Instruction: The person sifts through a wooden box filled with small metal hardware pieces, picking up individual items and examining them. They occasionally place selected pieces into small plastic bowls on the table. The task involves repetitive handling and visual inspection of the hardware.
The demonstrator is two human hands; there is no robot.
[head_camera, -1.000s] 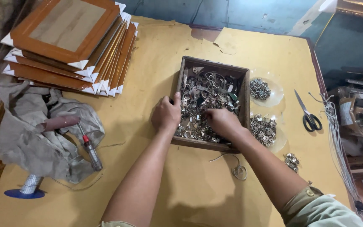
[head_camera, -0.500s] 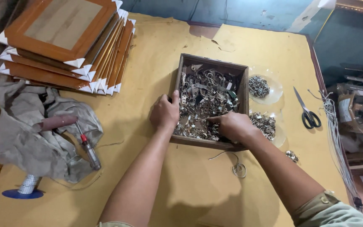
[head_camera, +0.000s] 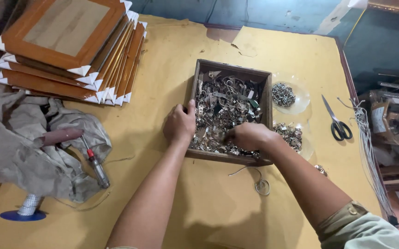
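Observation:
A shallow wooden box (head_camera: pixel 265 94) full of small metal hardware pieces (head_camera: pixel 225 103) sits mid-table. My left hand (head_camera: pixel 180 123) rests on the box's left rim, fingers curled over the edge. My right hand (head_camera: pixel 249 136) is down inside the near part of the box, fingers bunched among the metal pieces; whether it pinches one is hidden. Two clear shallow dishes, the far dish (head_camera: pixel 302 102) and the near dish (head_camera: pixel 306 146), lie right of the box and hold more metal bits.
A stack of wooden picture frames (head_camera: pixel 65 46) lies at the far left. Crumpled grey cloth (head_camera: pixel 28 152) with a red-handled screwdriver (head_camera: pixel 95 163) lies at left, a blue-based spool (head_camera: pixel 24 211) below it. Scissors (head_camera: pixel 337 122) and a wire loop (head_camera: pixel 260 184) lie nearby.
My right hand has slid toward the near edge of the box and its fingers have closed down into the hardware. The left hand has stayed on the rim.

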